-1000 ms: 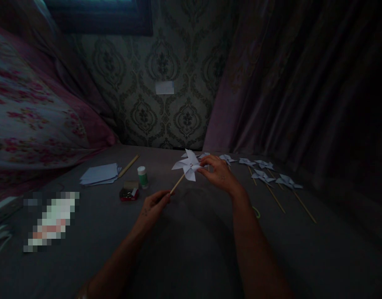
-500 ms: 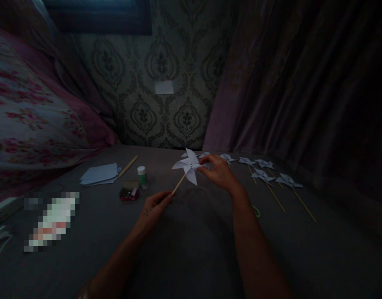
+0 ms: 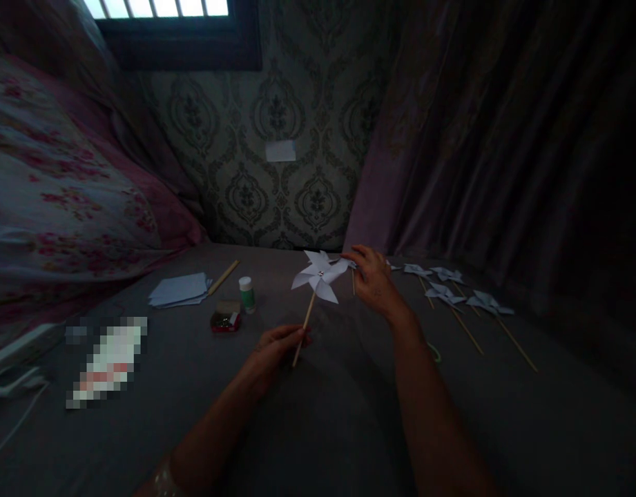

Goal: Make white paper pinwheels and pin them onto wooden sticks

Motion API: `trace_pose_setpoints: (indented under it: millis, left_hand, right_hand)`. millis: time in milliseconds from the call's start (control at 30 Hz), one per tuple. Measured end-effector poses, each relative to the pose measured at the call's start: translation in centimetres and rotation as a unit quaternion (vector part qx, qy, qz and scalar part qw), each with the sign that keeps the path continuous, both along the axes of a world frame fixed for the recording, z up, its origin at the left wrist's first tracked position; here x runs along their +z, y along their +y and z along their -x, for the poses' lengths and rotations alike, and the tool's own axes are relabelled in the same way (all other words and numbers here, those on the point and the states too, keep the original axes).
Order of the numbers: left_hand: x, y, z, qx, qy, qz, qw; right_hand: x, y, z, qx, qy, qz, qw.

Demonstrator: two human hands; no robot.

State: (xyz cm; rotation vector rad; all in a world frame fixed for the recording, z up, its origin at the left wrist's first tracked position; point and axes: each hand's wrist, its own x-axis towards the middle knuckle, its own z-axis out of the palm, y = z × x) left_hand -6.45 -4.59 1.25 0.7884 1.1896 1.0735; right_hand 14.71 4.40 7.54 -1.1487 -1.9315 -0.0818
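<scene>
Head view: our left grip (image 3: 277, 351) pinches a wooden-stemmed white paper pinwheel (image 3: 316, 277) beside our loosely parted right grip (image 3: 374, 284).

A grey surface (image 3: 322, 421), loosely strewn.
Over on the left I see a paper stack (image 3: 179, 288), sticks (image 3: 225, 277) just beside it, a green bottle (image 3: 248, 297) and an open red box (image 3: 225, 322); to the right lie pinwheels (image 3: 444, 295) and a green loop (image 3: 434, 353), partly hidden.
</scene>
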Motion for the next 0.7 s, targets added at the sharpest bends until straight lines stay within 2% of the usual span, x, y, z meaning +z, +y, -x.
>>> trace_pose_setpoints:
  millis: [233,433,533,600,700]
  left_hand:
    - [-0.1,0.3,0.2,0.039,-0.032,-0.019,0.999]
    - [-0.1,0.4,0.3,0.050,-0.055,-0.037,0.996]
    - [0.0,0.4,0.3,0.051,-0.051,-0.034,0.997]
    - [0.0,0.4,0.3,0.052,-0.046,-0.030,0.997]
    - [0.1,0.4,0.2,0.050,-0.047,-0.022,0.997]
  right_hand:
    - [-0.3,-0.7,1.5,0.035,-0.063,0.045,0.996]
    - [-1.2,-1.4,4.2,0.175,-0.103,0.128,0.971]
    - [-0.8,-1.6,4.5,0.218,-0.084,0.178,0.956]
    - [-0.1,-1.7,4.1,0.187,-0.048,0.175,0.965]
    - [1.0,-1.9,3.5,0.057,0.004,0.083,0.995]
